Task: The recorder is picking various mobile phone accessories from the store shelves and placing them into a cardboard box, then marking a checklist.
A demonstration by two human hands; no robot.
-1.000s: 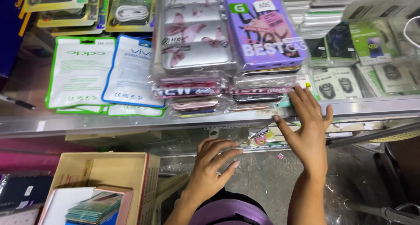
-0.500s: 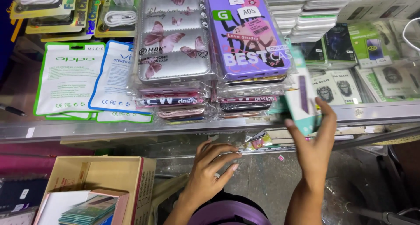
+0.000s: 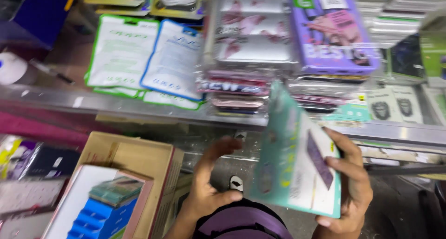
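Note:
My right hand (image 3: 349, 183) holds a stack of teal and white flat packets (image 3: 293, 155) upright by their right edge, just in front of the metal counter edge (image 3: 139, 109). My left hand (image 3: 210, 181) hovers open beside the packets, fingers spread, above a purple rounded object (image 3: 241, 222) at the bottom of the view. Behind the hands, two piles of packaged phone cases (image 3: 253, 48) rest on the counter, one topped with a purple packet (image 3: 332, 29).
White pouches with green and blue borders (image 3: 148, 57) lie on the counter at left. A cardboard box (image 3: 134, 160) holding a blue and white carton (image 3: 100, 211) stands lower left. More small packets (image 3: 395, 104) line the counter at right.
My right hand left the counter shelf and drew a stack of teal packets down and toward me. My left hand lifted a little and opened. The camera view shifted rightward.

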